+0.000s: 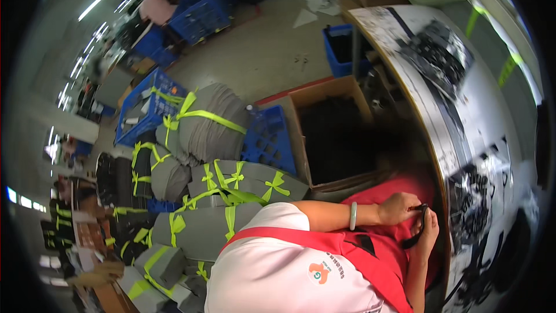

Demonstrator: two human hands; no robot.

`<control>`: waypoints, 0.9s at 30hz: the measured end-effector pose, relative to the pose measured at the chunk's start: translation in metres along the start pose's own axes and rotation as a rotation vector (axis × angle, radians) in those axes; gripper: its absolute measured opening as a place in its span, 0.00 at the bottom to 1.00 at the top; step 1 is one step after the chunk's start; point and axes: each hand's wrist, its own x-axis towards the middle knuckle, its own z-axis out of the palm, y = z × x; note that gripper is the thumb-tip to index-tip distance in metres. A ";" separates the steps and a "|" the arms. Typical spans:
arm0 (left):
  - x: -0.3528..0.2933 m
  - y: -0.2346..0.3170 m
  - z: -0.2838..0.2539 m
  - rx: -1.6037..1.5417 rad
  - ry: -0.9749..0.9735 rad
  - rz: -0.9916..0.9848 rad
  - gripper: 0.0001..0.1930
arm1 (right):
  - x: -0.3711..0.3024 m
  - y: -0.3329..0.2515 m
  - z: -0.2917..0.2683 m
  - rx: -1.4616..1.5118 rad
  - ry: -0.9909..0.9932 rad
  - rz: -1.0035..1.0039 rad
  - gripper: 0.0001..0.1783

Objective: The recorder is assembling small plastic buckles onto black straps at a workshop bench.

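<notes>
Over my red apron (376, 258), my left hand (398, 208) and my right hand (429, 230) meet close together beside the edge of the white table (399, 43). Between them is a narrow black strap (412, 240), bent into a curve. The fingers of my left hand pinch its upper end, while my right hand grips it just below. A pale bangle (353, 217) circles my left wrist. The strap's middle is partly hidden by my fingers. On the table next to my hands lies a clear plastic bag of black pieces (472, 200).
A cardboard box (298, 107) filled with dark material stands beyond my left arm. Grey fabric bundles (214, 122) tied with yellow-green strips are piled at the left, by a blue crate (278, 139). Another bag of black pieces (437, 52) rests farther up the table. A blue bin (333, 61) stands near it.
</notes>
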 end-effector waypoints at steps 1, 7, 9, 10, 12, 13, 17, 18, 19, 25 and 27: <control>-0.004 0.000 -0.008 -0.002 0.036 -0.034 0.05 | 0.006 0.000 0.008 -0.018 -0.054 0.006 0.09; -0.016 0.001 -0.051 0.091 0.254 -0.067 0.06 | 0.041 0.009 0.043 -0.122 -0.203 0.043 0.09; -0.018 0.002 -0.061 0.117 0.265 -0.139 0.06 | 0.048 0.005 0.055 -0.088 -0.256 0.123 0.10; -0.018 0.002 -0.064 0.113 0.321 -0.122 0.07 | 0.050 0.002 0.061 -0.070 -0.267 0.147 0.10; -0.019 -0.005 -0.067 0.175 0.359 -0.118 0.07 | 0.058 0.009 0.066 -0.074 -0.312 0.132 0.10; -0.020 -0.004 -0.068 0.215 0.360 -0.103 0.08 | 0.059 0.012 0.071 -0.078 -0.337 0.139 0.10; -0.029 -0.012 -0.078 0.362 0.308 -0.058 0.08 | 0.062 0.018 0.086 -0.091 -0.381 0.061 0.11; -0.033 -0.016 -0.079 0.372 0.319 -0.060 0.08 | 0.063 0.014 0.087 -0.085 -0.375 0.190 0.11; -0.038 -0.017 -0.079 0.394 0.277 -0.048 0.08 | 0.062 0.012 0.087 -0.082 -0.365 0.321 0.11; -0.041 -0.001 -0.086 -0.733 0.205 -0.514 0.08 | 0.065 0.002 0.057 -0.144 -0.605 0.264 0.08; -0.037 0.003 -0.088 -1.088 0.248 -0.716 0.07 | 0.065 0.005 0.049 -0.287 -0.565 0.074 0.08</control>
